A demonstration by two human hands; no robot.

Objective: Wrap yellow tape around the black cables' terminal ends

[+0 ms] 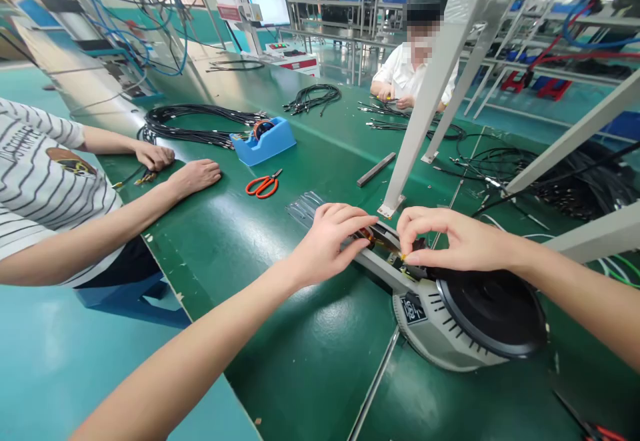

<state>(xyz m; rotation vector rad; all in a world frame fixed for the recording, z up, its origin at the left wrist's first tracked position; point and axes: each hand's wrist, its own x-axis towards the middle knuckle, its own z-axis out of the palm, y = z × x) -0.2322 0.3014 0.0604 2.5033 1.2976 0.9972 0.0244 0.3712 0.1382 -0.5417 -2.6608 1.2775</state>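
The right hand (445, 237) pinched a small yellow piece (404, 258), probably light, soft and best held by its edge, over the grey machine (425, 335) on the green table (295, 381), while the left hand (327, 242) curved by an orange roll (369, 235), grip unclear.

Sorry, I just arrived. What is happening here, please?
The wearer's right hand pinches a small yellow piece over a grey device with a round black top; the left hand is at the device's narrow end. A co-worker in stripes has both hands on the green table; another in white is across it.
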